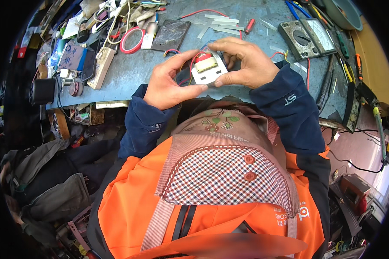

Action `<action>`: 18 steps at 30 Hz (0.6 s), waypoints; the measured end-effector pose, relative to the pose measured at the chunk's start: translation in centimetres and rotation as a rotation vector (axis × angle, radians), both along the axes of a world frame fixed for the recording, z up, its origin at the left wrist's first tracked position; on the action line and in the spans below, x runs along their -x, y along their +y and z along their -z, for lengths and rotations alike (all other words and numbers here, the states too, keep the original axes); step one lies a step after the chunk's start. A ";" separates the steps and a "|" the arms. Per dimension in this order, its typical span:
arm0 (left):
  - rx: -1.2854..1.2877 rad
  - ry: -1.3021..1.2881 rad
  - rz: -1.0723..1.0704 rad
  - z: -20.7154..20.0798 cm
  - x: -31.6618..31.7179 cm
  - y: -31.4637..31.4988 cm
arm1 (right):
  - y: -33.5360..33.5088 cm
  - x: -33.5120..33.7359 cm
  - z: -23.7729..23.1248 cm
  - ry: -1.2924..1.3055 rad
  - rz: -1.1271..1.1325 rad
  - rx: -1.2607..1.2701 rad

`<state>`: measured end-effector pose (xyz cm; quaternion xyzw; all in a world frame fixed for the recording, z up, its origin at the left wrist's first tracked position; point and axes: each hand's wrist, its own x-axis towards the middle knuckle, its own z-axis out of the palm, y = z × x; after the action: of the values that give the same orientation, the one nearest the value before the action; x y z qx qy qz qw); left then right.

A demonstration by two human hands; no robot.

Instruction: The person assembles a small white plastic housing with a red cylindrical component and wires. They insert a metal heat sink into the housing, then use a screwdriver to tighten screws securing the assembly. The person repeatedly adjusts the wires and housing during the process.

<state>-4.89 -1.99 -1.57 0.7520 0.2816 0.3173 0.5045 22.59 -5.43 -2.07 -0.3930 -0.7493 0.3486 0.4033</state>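
Note:
Over the near edge of the blue workbench, I hold a white square housing (208, 77) with a yellow-wrapped, coil-like part (206, 64) and a red part set in it. My left hand (170, 82) grips its left side, thumb on top and fingers along the near edge. Around the right side curls my right hand (248, 62), its thumb at the near right corner. Thin coloured wires run from the piece beneath both hands. The underside of the housing is hidden.
Beyond my hands lie a dark flat plate (170, 35), several pale strips (225, 20) and a red-handled screwdriver (250, 25). An analog multimeter (302, 41) stands at right. To the left are a red tape roll (123, 43), a power strip (101, 69) and clutter.

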 end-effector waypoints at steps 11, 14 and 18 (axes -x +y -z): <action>-0.059 0.015 0.016 0.3 0.2 0.5 | -0.1 0.1 -0.3 0.003 -0.013 0.001; -0.046 0.043 0.034 0.1 0.3 0.5 | -0.2 0.1 -0.4 -0.024 -0.003 -0.012; -0.057 0.063 0.026 -0.1 -0.2 0.1 | -0.5 -0.1 -0.9 -0.021 0.008 0.031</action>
<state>-4.69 -1.89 -1.49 0.7792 0.2787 0.2947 0.4778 22.73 -5.89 -1.19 -0.4061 -0.7463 0.3545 0.3905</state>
